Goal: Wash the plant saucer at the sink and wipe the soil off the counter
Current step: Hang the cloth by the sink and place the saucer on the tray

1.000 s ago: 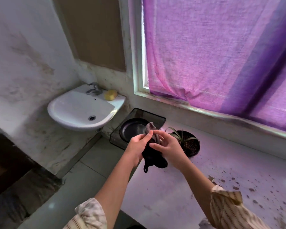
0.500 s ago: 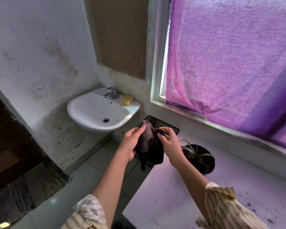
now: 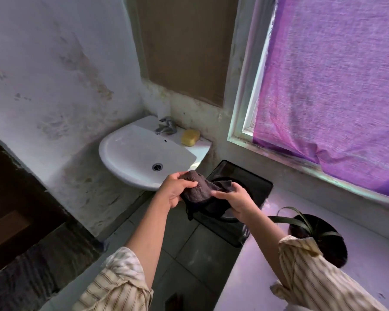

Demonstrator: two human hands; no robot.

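As before, both hands grip cloth [image 3: 198,189].

Two hands [image 3: 208,195], one cloth [image 3: 199,189], one sink [image 3: 126,153], one soap bar [image 3: 190,137], one potted plant [image 3: 319,239].

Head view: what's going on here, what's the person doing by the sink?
A person holds a dark cloth bunched between both hands, left hand and right hand, in front of the white sink. The tap shows no running water. A dark tray sits behind the cloth, and a potted plant stands on the counter.
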